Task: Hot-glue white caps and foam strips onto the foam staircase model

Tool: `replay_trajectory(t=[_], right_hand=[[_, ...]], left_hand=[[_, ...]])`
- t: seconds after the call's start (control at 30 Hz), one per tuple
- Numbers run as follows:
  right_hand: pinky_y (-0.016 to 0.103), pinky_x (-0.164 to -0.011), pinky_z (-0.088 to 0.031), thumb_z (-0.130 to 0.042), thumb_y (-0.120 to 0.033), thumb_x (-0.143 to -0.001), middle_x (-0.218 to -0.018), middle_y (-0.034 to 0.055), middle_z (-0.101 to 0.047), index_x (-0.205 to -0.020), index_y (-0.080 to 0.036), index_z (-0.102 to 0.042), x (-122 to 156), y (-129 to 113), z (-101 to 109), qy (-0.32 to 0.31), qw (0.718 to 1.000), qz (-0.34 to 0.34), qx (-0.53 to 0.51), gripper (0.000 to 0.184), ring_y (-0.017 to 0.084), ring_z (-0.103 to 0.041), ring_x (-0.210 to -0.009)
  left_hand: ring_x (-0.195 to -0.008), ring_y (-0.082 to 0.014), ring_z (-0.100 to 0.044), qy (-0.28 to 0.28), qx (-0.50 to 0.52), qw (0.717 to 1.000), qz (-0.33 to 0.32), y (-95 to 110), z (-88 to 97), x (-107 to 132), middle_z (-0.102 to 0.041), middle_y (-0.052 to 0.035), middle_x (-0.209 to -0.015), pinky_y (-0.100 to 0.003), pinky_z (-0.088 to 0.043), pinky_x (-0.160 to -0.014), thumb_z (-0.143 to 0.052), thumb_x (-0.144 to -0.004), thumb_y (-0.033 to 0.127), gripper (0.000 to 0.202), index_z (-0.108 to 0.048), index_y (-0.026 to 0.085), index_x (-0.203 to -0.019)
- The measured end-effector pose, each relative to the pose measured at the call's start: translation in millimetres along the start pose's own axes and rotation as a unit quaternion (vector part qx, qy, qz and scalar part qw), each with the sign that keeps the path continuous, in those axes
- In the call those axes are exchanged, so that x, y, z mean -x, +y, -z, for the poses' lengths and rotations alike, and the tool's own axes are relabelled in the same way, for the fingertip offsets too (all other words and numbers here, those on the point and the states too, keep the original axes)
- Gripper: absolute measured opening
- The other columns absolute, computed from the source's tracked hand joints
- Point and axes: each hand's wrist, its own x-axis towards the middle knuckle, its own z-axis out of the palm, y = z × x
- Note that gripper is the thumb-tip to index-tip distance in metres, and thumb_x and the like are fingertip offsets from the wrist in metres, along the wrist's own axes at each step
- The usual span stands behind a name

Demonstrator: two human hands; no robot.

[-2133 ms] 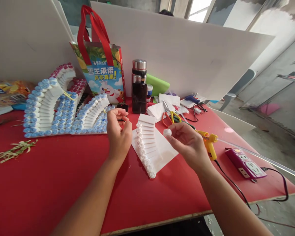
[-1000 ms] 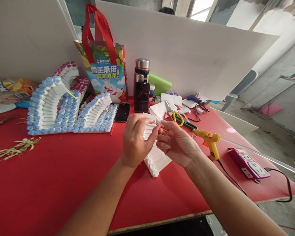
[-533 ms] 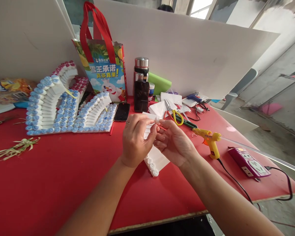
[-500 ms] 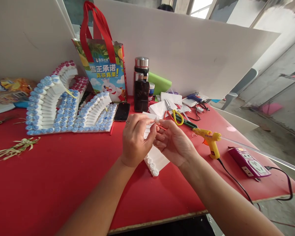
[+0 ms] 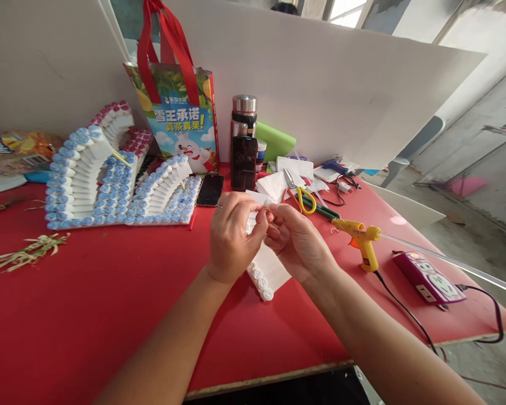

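Pinching from the left, our left hand (image 5: 231,236) has thumb and forefinger closed on the small white rolled foam rosette (image 5: 269,201), held up in the middle of the scene above the red table top (image 5: 287,332). Our right hand (image 5: 297,242) meets it from the other side, fingertips clasping the same little bud. We judge it feather-light, soft and easily crushed. It wants a gentle grip on its sides, never on the coiled face.

Just below the hands lies the white stepped foam sheet (image 5: 274,273), matte and ridged, with a row of matching rosettes along its near-left edge. Farther right we pass the steel scissors with yellow and red loop handles (image 5: 298,194), hard and glossy. Next comes the yellow plastic glue gun (image 5: 361,237) on its stand, and at the right edge the purple power strip (image 5: 430,278), smooth and boxy.
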Motion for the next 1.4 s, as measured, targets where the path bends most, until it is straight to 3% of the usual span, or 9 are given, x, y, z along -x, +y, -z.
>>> replay_trajectory(t=[0.2, 0.33, 0.4, 0.5, 0.57, 0.67, 0.77, 1.13, 1.4], right_hand=[[0.021, -0.051, -0.034, -0.081, -0.035, -0.077, -0.074, -0.0034, -0.049, -0.08, -0.016, -0.063, 4.5, 0.6, 0.8, 0.001, 0.999, 0.016, 0.043, 0.026, 0.006, -0.038, -0.059], [0.024, -0.052, -0.035, -0.076, -0.043, -0.082, -0.078, -0.0019, -0.053, -0.092, -0.019, -0.065, 10.3, -2.4, 18.7, 0.03, 0.978, 0.072, 0.195, 0.028, 0.008, -0.042, -0.06], [0.026, -0.055, -0.039, -0.074, -0.036, -0.084, -0.08, -0.0015, -0.054, -0.099, -0.022, -0.064, 13.5, -6.4, 32.1, 0.063, 0.916, 0.2, 0.341, 0.023, 0.01, -0.046, -0.063], [0.03, -0.062, -0.045, -0.067, -0.021, -0.089, -0.091, 0.0014, -0.057, -0.113, -0.025, -0.062, 17.9, -16.1, 47.2, 0.041, 0.748, 0.393, 0.533, 0.025, 0.012, -0.049, -0.067], [0.032, -0.063, -0.047, -0.061, -0.017, -0.092, -0.101, 0.0046, -0.058, -0.123, -0.028, -0.061, 19.9, -23.1, 50.4, 0.001, 0.659, 0.438, 0.611, 0.032, 0.013, -0.051, -0.069], [0.033, -0.062, -0.049, -0.057, -0.016, -0.095, -0.109, 0.008, -0.059, -0.13, -0.028, -0.058, 20.1, -29.7, 47.6, -0.037, 0.577, 0.447, 0.683, 0.037, 0.016, -0.057, -0.077], [0.034, -0.066, -0.052, -0.054, -0.014, -0.096, -0.11, 0.0094, -0.06, -0.13, -0.026, -0.057, 17.2, -30.6, 42.8, -0.066, 0.524, 0.451, 0.72, 0.036, 0.019, -0.061, -0.087], [0.033, -0.063, -0.047, -0.05, -0.013, -0.097, -0.1, 0.0101, -0.065, -0.11, -0.019, -0.063, 8.7, -29.5, 35.4, -0.075, 0.402, 0.501, 0.762, 0.019, 0.02, -0.06, -0.083], [0.036, -0.071, -0.052, -0.049, -0.012, -0.097, -0.096, 0.0124, -0.066, -0.102, -0.015, -0.065, 4.4, -29.5, 29.7, -0.11, 0.386, 0.497, 0.77, 0.017, 0.022, -0.063, -0.087]], left_hand=[[-0.093, -0.0201, -0.063, -0.009, 0.024, 1.0, 0.015, 0.3, 0.4, -0.3, -0.066, -0.0066, -0.093, -0.035, -0.053, -0.084, -0.062, -0.089, 0.015, 0.006, -0.059, 0.02, -0.087], [-0.09, -0.0184, -0.062, -0.036, 0.086, 0.989, 0.115, 3.0, 3.3, -6.4, -0.067, -0.0049, -0.094, -0.033, -0.052, -0.079, -0.063, -0.085, 0.014, 0.007, -0.062, 0.02, -0.082], [-0.083, -0.0168, -0.061, -0.063, 0.129, 0.97, 0.194, 3.2, 5.3, -10.2, -0.068, -0.0043, -0.094, -0.032, -0.05, -0.074, -0.067, -0.082, 0.015, 0.008, -0.064, 0.02, -0.077], [-0.076, -0.0156, -0.059, -0.104, 0.195, 0.928, 0.3, 2.0, 7.7, -14.3, -0.069, -0.0045, -0.094, -0.031, -0.048, -0.066, -0.074, -0.078, 0.023, 0.01, -0.069, 0.019, -0.071], [-0.074, -0.0164, -0.06, -0.124, 0.22, 0.904, 0.345, 1.2, 8.6, -15.3, -0.07, -0.0051, -0.095, -0.03, -0.047, -0.061, -0.077, -0.076, 0.028, 0.013, -0.071, 0.02, -0.069], [-0.072, -0.0166, -0.06, -0.146, 0.242, 0.883, 0.375, 0.9, 8.9, -14.8, -0.07, -0.0059, -0.096, -0.029, -0.044, -0.056, -0.079, -0.075, 0.034, 0.017, -0.072, 0.02, -0.068], [-0.072, -0.0167, -0.06, -0.157, 0.247, 0.88, 0.374, 1.3, 8.8, -13.9, -0.07, -0.0064, -0.097, -0.029, -0.043, -0.054, -0.079, -0.074, 0.037, 0.02, -0.073, 0.02, -0.066], [-0.073, -0.0168, -0.06, -0.182, 0.221, 0.887, 0.362, 4.6, 9.7, -16.2, -0.071, -0.0046, -0.09, -0.031, -0.045, -0.063, -0.075, -0.072, 0.027, 0.01, -0.072, 0.02, -0.066], [-0.068, -0.0156, -0.056, -0.207, 0.172, 0.897, 0.35, 4.5, 12.8, -16.7, -0.071, -0.0043, -0.091, -0.029, -0.044, -0.058, -0.077, -0.074, 0.028, 0.015, -0.07, 0.021, -0.063]])
